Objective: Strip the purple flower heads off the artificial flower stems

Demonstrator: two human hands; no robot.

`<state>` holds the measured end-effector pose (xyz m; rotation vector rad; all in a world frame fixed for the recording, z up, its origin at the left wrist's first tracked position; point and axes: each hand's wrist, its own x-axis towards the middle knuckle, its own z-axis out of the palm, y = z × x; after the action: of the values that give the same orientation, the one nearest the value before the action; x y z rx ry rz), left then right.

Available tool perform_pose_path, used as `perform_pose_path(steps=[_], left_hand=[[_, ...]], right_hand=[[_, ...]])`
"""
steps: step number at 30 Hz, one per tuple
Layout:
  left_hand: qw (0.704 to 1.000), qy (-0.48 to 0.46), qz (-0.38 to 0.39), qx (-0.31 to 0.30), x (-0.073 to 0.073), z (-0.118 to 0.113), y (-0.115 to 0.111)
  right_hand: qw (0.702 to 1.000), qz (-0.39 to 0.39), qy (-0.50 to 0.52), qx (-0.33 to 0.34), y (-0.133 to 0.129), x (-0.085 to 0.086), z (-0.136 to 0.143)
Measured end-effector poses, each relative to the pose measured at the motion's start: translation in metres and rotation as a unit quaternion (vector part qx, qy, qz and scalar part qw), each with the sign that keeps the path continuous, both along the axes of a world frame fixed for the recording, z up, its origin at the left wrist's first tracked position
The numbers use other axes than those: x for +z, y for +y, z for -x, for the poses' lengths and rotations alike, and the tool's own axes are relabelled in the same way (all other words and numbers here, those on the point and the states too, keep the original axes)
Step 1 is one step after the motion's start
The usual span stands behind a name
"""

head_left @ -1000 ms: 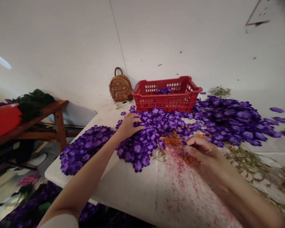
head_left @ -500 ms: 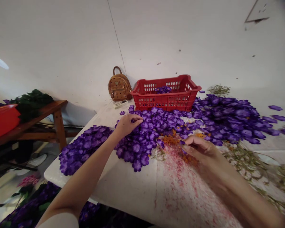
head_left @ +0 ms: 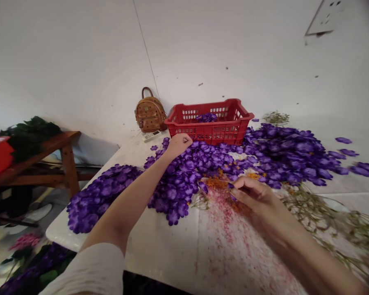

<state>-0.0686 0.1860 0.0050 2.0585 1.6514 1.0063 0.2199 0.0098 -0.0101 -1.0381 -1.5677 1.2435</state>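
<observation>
My left hand [head_left: 178, 146] is over the back of a spread of purple fabric flowers [head_left: 172, 192], just in front of the red crate [head_left: 212, 132]. Its fingers are pinched together; whatever may be between them is too small to make out. Farther right, my right hand [head_left: 255, 193] pinches a small purple flower [head_left: 231, 187] between thumb and fingertips. Below and beside that flower lie orange flower centres [head_left: 215, 181] and a thin green stem piece [head_left: 200, 200]. Some purple flowers are inside the crate.
A larger heap of purple flowers [head_left: 290, 151] lies at the right, with green stems [head_left: 316, 213] in front of it. A brown backpack [head_left: 150, 112] and a remote control [head_left: 152, 136] stand by the wall. Pink specks cover part of the white table [head_left: 172, 250].
My left hand has moved farther back and slightly right, towards the crate. My right hand keeps its pinch on the flower. The whole view has shifted a little.
</observation>
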Motion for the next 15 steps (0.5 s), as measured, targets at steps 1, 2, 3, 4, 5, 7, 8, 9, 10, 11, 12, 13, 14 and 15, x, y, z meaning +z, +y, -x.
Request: perform_pose_path(steps=[1, 2, 3, 4, 5, 7, 8, 9, 10, 11, 12, 13, 14, 15], left_hand=[[1.000, -0.008, -0.001, 0.003, 0.000, 0.006, -0.004], [1.000, -0.015, -0.001, 0.005, -0.001, 0.010, -0.008], [1.000, -0.021, 0.000, 0.006, -0.001, 0.014, -0.011], [1.000, -0.024, 0.002, 0.005, -0.002, 0.015, -0.012], [1.000, -0.026, 0.004, 0.003, -0.003, 0.015, -0.012], [1.000, -0.025, 0.013, -0.009, -0.004, 0.010, -0.010], [0.999, -0.021, 0.020, -0.018, -0.005, 0.006, -0.008], [0.999, -0.016, 0.028, -0.027, -0.006, 0.003, -0.006], [0.999, -0.009, 0.034, -0.034, -0.007, 0.000, -0.004], [0.999, -0.002, 0.039, -0.038, -0.007, -0.003, -0.003], [0.998, 0.004, 0.043, -0.040, -0.009, -0.004, -0.003], [0.998, 0.009, 0.048, -0.041, -0.010, -0.004, -0.003], [0.998, 0.014, 0.053, -0.041, -0.012, -0.005, -0.004], [0.997, 0.018, 0.058, -0.042, -0.013, -0.004, -0.005]], right_hand=[[1.000, 0.001, 0.001, 0.002, -0.001, 0.000, 0.001], [1.000, 0.005, 0.002, 0.005, -0.002, 0.000, 0.002], [1.000, 0.009, 0.004, 0.008, -0.003, -0.001, 0.003], [1.000, 0.014, 0.007, 0.011, -0.003, -0.002, 0.004], [1.000, 0.017, 0.010, 0.012, -0.003, -0.003, 0.005], [1.000, 0.014, 0.011, 0.009, -0.002, -0.004, 0.007], [1.000, 0.009, 0.010, 0.005, -0.001, -0.005, 0.007], [1.000, 0.003, 0.007, 0.001, 0.000, -0.006, 0.006], [1.000, -0.003, 0.004, -0.002, 0.001, -0.006, 0.006], [1.000, -0.008, 0.001, -0.004, 0.002, -0.006, 0.005], [1.000, -0.010, -0.001, -0.005, 0.003, -0.006, 0.004], [1.000, -0.010, -0.001, -0.005, 0.003, -0.005, 0.003], [1.000, -0.009, 0.000, -0.004, 0.003, -0.005, 0.003], [1.000, -0.007, 0.002, -0.001, 0.002, -0.004, 0.003]])
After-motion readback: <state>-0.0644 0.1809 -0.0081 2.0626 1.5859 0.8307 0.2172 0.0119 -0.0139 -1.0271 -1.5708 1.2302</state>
